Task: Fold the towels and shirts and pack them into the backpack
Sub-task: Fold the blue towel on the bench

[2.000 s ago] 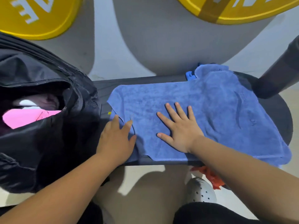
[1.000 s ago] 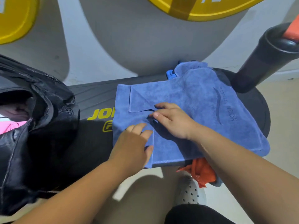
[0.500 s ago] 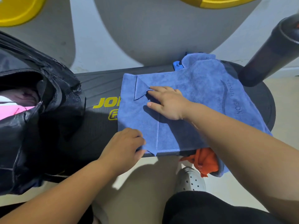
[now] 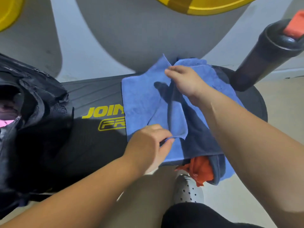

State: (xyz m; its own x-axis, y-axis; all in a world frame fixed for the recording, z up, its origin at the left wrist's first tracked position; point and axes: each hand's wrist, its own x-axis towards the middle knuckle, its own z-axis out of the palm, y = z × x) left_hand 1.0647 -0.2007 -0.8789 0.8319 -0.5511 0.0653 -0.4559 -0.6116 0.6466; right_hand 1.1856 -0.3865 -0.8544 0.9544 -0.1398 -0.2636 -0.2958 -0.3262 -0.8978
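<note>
A blue towel [image 4: 139,102] lies across a black padded bench [image 4: 92,134] with yellow lettering. My left hand [image 4: 148,145] pinches the towel's near edge between thumb and fingers. My right hand [image 4: 185,81] grips the far edge and holds it raised, so a loose flap stands up between both hands. An orange cloth [image 4: 202,170] hangs under the towel at the bench's front edge. The open black backpack [image 4: 32,112] sits at the left end of the bench, with pink fabric [image 4: 5,123] showing inside.
A black roller pad [image 4: 266,53] with an orange piece on top slants up at the right. Yellow weight plates [image 4: 205,5] lean against the wall behind. My grey perforated shoe [image 4: 189,190] stands on the beige floor below the bench.
Both hands went from pressing flat on the spread towel to gripping its edges. The right hand has moved to the far edge and lifted it, raising a fold.
</note>
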